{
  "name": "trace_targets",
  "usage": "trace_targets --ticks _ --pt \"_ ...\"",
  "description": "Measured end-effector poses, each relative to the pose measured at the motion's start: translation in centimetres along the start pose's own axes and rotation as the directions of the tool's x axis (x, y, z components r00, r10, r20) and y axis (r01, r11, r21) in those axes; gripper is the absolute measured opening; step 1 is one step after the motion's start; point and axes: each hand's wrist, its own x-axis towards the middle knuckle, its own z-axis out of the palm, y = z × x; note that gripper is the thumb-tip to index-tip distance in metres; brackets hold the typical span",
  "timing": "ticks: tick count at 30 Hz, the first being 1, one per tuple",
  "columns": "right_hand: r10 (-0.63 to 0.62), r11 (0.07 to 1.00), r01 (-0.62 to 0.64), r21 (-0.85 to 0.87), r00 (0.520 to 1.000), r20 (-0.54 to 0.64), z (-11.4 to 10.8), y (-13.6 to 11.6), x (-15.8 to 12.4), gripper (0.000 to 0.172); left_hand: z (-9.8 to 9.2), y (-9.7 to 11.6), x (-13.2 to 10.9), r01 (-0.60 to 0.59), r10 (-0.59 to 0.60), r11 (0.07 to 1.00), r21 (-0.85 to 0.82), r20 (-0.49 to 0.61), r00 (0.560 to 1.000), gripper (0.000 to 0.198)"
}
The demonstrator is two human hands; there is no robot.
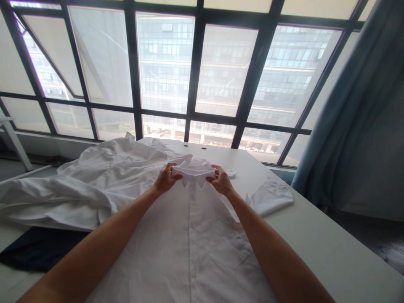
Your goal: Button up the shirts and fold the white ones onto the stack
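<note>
A white button-up shirt (170,244) lies front up on the table, its collar at the far end and its button placket running toward me. My left hand (166,177) pinches the left side of the collar between thumb and fingers. On the other side, my right hand (221,180) grips the collar's right end the same way. Between the two hands the collar stands slightly raised, with its points hanging down over the front. One sleeve spreads out to the right, its end (273,195) resting on the tabletop.
The white table (318,235) reaches toward large framed windows (166,63). Rumpled white garments (104,168) are heaped at the left. A dark folded cloth (41,248) lies near the left front. A blue-grey curtain (341,109) hangs at the right.
</note>
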Motion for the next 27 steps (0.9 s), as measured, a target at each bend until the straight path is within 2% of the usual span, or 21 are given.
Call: trace_targets --ticks 3,6,9,11,14,18,21,22,24,27 --pt "0.027 1.0 -0.027 -0.007 1.0 0.011 0.0 0.1 0.1 0.055 -0.2 0.3 0.0 -0.015 0.014 0.997 0.07 0.013 1.0 0.048" --pt "-0.018 0.997 0.019 -0.07 1.0 0.018 0.0 -0.2 -0.1 0.042 -0.3 0.1 0.0 -0.078 0.072 0.986 0.148 0.044 0.996 0.044" --pt "-0.092 0.986 0.09 -0.141 0.996 -0.01 -0.2 -0.3 -0.3 0.034 -0.5 -0.5 0.1 -0.037 0.019 0.985 0.167 0.11 0.994 0.046" --pt "-0.137 0.974 0.13 -0.186 0.99 -0.023 -0.4 -0.2 -0.2 0.033 -0.8 -0.9 0.3 0.002 -0.034 0.987 0.158 0.201 0.979 0.041" --pt "-0.124 0.974 0.121 -0.192 0.992 -0.004 -0.5 0.1 -0.1 0.034 -1.1 -1.4 0.5 0.011 -0.047 0.991 0.135 0.27 0.962 0.033" --pt "-0.05 0.985 0.058 -0.164 0.997 0.054 -0.8 0.7 -0.1 0.047 -1.2 -1.3 0.7 0.013 -0.035 0.993 0.115 0.195 0.98 0.032" --pt "0.005 0.958 0.033 -0.286 0.991 0.132 -1.4 1.4 -0.5 0.063 -1.4 -1.7 0.7 0.021 -0.054 0.989 0.148 0.223 0.973 0.036" --pt "0.037 0.94 0.026 -0.341 0.984 0.176 -1.7 1.8 -0.7 0.064 -1.6 -2.0 0.7 0.021 -0.064 0.985 0.174 0.249 0.966 0.038" --pt "0.102 0.892 0.021 -0.452 0.964 0.244 -2.6 2.5 -1.1 0.054 -2.2 -2.8 0.5 0.015 -0.096 0.972 0.234 0.338 0.936 0.037" --pt "0.154 0.786 0.036 -0.617 0.955 0.252 -4.2 3.2 -1.6 0.034 -3.6 -3.9 0.2 0.016 -0.174 0.951 0.309 0.492 0.853 0.033"
